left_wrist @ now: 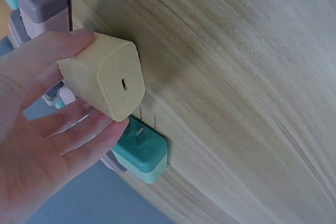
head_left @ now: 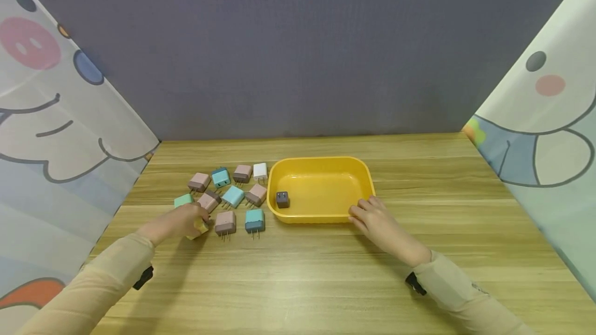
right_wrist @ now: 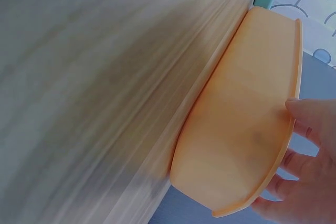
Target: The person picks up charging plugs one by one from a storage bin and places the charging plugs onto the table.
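My left hand (head_left: 183, 221) grips a pale yellow charger plug (left_wrist: 113, 77) between thumb and fingers, with its port face showing in the left wrist view. In the head view, that hand mostly hides the charger. On the yellow plastic tray (head_left: 321, 218), the near right rim is held by my right hand (head_left: 384, 226), the thumb outside and the fingers over the edge. A dark charger (head_left: 282, 199) lies inside the tray at its left end. Beside the left hand are a green charger (head_left: 183, 200) and a pink charger (head_left: 225, 222).
Several more chargers cover the table left of the tray, among them a teal one (head_left: 254, 220), a light blue one (head_left: 233, 196) and a white one (head_left: 260, 171). A grey panel (head_left: 307, 66) stands behind the wooden table (head_left: 302, 278); cartoon-printed cloth hangs at both sides.
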Tool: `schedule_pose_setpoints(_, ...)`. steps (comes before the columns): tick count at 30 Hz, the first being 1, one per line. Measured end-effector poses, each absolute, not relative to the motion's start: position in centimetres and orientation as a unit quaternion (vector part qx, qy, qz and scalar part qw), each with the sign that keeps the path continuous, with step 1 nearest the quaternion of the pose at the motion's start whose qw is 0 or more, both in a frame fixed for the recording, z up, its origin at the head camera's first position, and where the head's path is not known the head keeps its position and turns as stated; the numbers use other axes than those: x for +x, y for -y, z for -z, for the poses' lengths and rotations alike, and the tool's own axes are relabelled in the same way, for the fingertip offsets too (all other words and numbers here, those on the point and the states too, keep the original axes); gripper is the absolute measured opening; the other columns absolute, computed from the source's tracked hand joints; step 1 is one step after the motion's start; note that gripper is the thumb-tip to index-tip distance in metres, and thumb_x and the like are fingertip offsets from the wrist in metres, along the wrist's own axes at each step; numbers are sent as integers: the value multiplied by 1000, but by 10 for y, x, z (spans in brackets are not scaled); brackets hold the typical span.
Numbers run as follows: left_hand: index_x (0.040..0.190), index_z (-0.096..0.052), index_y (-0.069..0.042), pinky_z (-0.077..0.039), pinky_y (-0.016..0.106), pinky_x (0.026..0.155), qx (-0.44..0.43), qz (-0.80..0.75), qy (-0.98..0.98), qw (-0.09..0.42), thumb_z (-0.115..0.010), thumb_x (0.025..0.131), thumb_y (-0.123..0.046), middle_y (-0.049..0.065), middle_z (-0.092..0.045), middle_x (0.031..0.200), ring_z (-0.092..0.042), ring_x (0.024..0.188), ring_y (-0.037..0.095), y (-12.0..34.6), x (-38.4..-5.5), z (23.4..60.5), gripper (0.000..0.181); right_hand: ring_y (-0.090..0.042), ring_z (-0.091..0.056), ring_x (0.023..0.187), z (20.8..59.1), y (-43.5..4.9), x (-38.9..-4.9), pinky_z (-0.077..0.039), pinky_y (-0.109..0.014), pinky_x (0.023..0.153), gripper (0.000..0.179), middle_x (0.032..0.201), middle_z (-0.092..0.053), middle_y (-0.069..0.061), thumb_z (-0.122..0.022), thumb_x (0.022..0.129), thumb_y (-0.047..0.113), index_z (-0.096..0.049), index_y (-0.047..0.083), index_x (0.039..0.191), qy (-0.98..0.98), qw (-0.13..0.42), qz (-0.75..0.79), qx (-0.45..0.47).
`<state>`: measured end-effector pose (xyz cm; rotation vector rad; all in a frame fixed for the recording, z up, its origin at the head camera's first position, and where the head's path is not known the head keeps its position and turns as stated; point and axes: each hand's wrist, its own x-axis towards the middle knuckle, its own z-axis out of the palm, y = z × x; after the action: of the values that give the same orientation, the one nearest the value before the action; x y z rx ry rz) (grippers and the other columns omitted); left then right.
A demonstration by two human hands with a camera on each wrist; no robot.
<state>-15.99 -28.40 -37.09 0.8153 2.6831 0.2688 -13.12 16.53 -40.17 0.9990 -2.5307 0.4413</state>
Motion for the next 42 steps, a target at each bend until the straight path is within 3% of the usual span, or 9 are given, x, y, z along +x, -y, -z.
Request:
schedule_pose_setpoints(6, 85, -65, 0, -48, 32, 63, 291, -89, -940, 152, -75, 62, -1, 4, -57, 80, -55, 73, 19, 284, -159, 373, 25, -14, -34, 67, 402, -165, -131, -40, -39, 70, 11, 71, -44, 3, -66, 75, 9, -58, 8, 82, 900, 194, -159, 358)
schedule_pose_setpoints(17, 89, -65, 0, -49, 34, 66, 283, -73, -944, 153, -75, 65, -3, 6, -58, 84, -57, 76, 23, 283, -158, 373, 27, -14, -36, 68, 400, -166, -130, -41, -44, 76, 8, 72, -46, 2, -64, 79, 10, -59, 7, 84, 909, 172, -157, 346)
schedule_pose_setpoints(26, 91, -64, -2, -49, 37, 71, 275, -91, -945, 151, -69, 72, -3, 9, -61, 89, -58, 85, 30, 277, -160, 358, 19, -14, -35, 68, 400, -166, -130, -41, -45, 76, 8, 72, -45, 2, -64, 79, 10, -58, 8, 83, 908, 172, -157, 347)
schedule_pose_setpoints(32, 92, -62, 0, -47, 35, 67, 270, -99, -946, 150, -64, 78, -5, 12, -58, 93, -57, 82, 27, 266, -165, 345, 15, -14, -36, 68, 400, -166, -130, -41, -43, 74, 8, 72, -46, 2, -65, 78, 10, -58, 8, 83, 906, 176, -158, 350)
schedule_pose_setpoints(38, 100, -62, 2, -48, 37, 71, 253, -99, -950, 155, -63, 80, -8, 17, -57, 104, -56, 91, 31, 248, -170, 333, 22, -14, -35, 67, 401, -166, -131, -40, -41, 72, 9, 71, -44, 3, -65, 78, 10, -57, 9, 82, 904, 181, -159, 354)
schedule_pose_setpoints(42, 102, -61, 2, -49, 37, 71, 270, -87, -947, 152, -63, 80, -9, 16, -59, 101, -58, 86, 30, 235, -173, 329, 25, -14, -35, 67, 401, -166, -131, -40, -40, 71, 11, 71, -44, 3, -66, 76, 9, -57, 9, 82, 900, 190, -161, 359)
